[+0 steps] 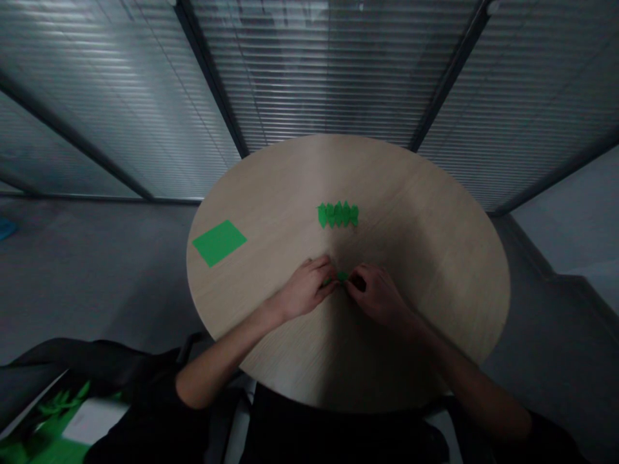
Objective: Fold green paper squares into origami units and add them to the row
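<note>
My left hand (pixel 304 289) and my right hand (pixel 378 296) meet near the middle of a round light-wood table (pixel 416 225). Between their fingertips they pinch a small piece of green paper (pixel 341 277), which is mostly hidden by my fingers. Beyond my hands lies a row of green folded paper shapes (pixel 338 214), apart from both hands. A flat rectangular green paper sheet (pixel 219 242) lies near the table's left edge, well away from my left hand.
Slatted glass partitions (pixel 329 71) stand behind the table, above a grey floor (pixel 97 283). A blue object (pixel 6 229) sits at the far left edge. Dark fabric and green-and-white items (pixel 72 419) lie at the lower left.
</note>
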Motion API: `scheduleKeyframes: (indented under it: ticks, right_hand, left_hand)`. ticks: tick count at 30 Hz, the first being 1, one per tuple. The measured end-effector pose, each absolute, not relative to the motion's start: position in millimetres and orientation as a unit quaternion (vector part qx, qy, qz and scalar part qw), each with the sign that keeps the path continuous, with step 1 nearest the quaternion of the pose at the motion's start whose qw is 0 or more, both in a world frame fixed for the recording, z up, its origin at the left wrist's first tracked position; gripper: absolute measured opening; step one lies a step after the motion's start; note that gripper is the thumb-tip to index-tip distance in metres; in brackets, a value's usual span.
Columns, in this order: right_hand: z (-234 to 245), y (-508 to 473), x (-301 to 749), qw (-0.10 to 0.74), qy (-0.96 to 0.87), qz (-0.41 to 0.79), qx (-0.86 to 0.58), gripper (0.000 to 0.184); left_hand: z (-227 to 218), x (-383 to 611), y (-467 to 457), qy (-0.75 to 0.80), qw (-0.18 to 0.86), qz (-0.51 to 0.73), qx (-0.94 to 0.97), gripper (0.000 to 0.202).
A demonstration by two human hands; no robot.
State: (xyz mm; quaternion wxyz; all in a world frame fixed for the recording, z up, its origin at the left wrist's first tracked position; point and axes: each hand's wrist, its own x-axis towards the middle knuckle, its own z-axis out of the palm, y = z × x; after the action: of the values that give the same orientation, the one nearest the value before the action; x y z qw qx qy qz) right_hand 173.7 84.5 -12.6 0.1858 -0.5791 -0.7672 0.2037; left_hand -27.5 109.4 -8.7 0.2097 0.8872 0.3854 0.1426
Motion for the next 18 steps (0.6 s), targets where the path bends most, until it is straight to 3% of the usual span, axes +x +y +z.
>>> scheduleKeyframes:
  ticks: [18]
  right_hand:
    - [-8.7,91.0,177.4,0.150,-0.790,0.207,-0.558,0.013]
  left_hand:
    - [-14.8,-29.0,109.6,0.391,0.255,0.202,0.861,0.009]
